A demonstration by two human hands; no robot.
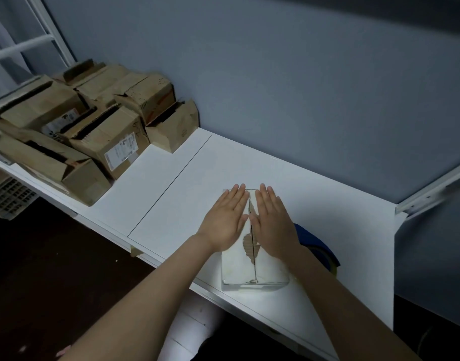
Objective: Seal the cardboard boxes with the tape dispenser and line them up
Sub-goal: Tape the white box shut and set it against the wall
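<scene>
A small white-faced cardboard box (239, 269) lies on the white table (328, 194) in front of me, its two top flaps meeting along a centre seam with a torn brown patch. My left hand (227, 220) presses flat on the left flap, fingers straight. On the right flap my right hand (271, 221) lies flat the same way. The blue tape dispenser (316, 246) sits just right of the box, partly hidden behind my right forearm.
A heap of several brown cardboard boxes (98, 136), many with open flaps, fills the table's left end against the grey-blue wall. A white metal frame (432, 194) borders the table's right end. The table's front edge runs diagonally below my arms.
</scene>
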